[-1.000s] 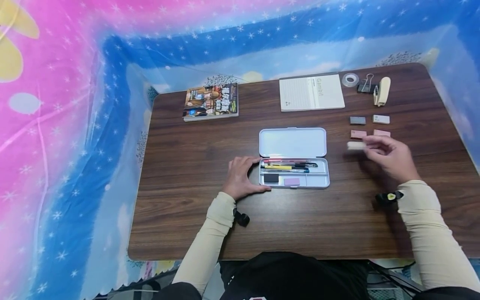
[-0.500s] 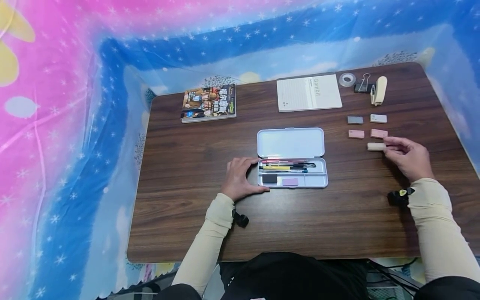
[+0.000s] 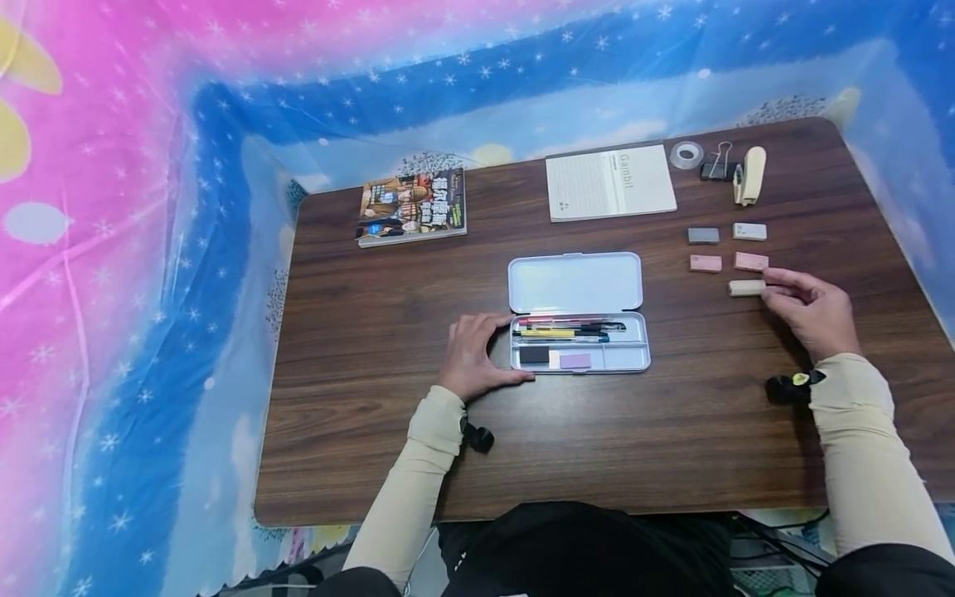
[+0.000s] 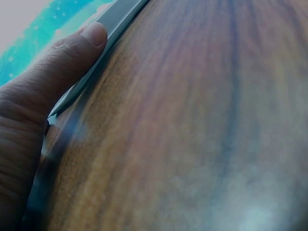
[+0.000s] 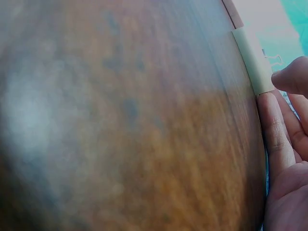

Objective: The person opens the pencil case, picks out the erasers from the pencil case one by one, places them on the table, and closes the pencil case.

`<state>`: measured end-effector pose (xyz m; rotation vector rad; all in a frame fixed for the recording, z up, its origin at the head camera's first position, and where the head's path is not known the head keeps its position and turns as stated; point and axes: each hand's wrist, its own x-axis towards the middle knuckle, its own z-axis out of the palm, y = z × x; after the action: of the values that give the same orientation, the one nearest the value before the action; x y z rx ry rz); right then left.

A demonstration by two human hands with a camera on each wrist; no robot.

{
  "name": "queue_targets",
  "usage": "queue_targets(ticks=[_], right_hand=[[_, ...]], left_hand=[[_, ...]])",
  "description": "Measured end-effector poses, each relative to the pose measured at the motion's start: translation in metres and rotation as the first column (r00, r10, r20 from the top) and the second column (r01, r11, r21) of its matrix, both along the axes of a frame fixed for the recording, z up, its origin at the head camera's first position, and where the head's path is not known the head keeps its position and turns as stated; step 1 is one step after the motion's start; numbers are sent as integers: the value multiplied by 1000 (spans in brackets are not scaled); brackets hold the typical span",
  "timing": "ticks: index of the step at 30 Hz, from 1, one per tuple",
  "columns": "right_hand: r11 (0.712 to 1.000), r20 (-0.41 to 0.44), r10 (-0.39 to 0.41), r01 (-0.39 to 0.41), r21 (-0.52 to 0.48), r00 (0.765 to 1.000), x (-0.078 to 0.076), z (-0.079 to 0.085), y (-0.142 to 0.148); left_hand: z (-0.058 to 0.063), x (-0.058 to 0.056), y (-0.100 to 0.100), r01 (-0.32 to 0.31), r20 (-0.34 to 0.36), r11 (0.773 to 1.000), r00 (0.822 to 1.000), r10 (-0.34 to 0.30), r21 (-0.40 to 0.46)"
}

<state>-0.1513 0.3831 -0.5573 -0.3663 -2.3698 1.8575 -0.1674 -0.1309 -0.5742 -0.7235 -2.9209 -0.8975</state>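
A white pencil case (image 3: 625, 359) lies open on the table, its lid folded back. In its rear section lie several pens (image 3: 559, 333); in front sit a dark eraser (image 3: 534, 355) and a lilac eraser (image 3: 575, 361). My left hand (image 3: 475, 356) holds the case's left end, thumb along the front edge and fingers at the rear corner. In the left wrist view my thumb (image 4: 72, 55) rests against the case's side. My right hand (image 3: 816, 313) pinches the right end of a cream eraser (image 3: 745, 288), low at the table in front of two pink erasers (image 3: 705, 264).
Behind the pink ones are a grey eraser (image 3: 703, 235) and a white eraser (image 3: 749, 231). Along the back stand a stapler (image 3: 752, 176), a binder clip (image 3: 718, 170), a tape roll (image 3: 686, 155), a notebook (image 3: 610, 184) and a book (image 3: 413, 207).
Over the second my right hand has carried the cream eraser rightward, to just in front of the right pink eraser; lately it has hardly moved. The left hand stays on the case.
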Motion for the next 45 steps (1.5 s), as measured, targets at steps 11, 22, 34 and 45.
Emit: queue_targets(ticks=[11, 22, 34, 45], right_hand=[[946, -78, -179, 149, -286, 981, 2, 6, -17], [972, -108, 234, -235, 1, 966, 3, 25, -132], [687, -201, 692, -546, 480, 694, 5, 16, -245], [572, -133, 773, -591, 569, 620, 2, 14, -260]], left_hand=[[2, 1, -8, -8, 10, 1000, 1000, 9, -29], [5, -1, -14, -2, -2, 999, 1000, 2, -45], [3, -1, -4, 27, -6, 999, 1000, -27, -23], [3, 0, -5, 14, 12, 1000, 1000, -14, -23]])
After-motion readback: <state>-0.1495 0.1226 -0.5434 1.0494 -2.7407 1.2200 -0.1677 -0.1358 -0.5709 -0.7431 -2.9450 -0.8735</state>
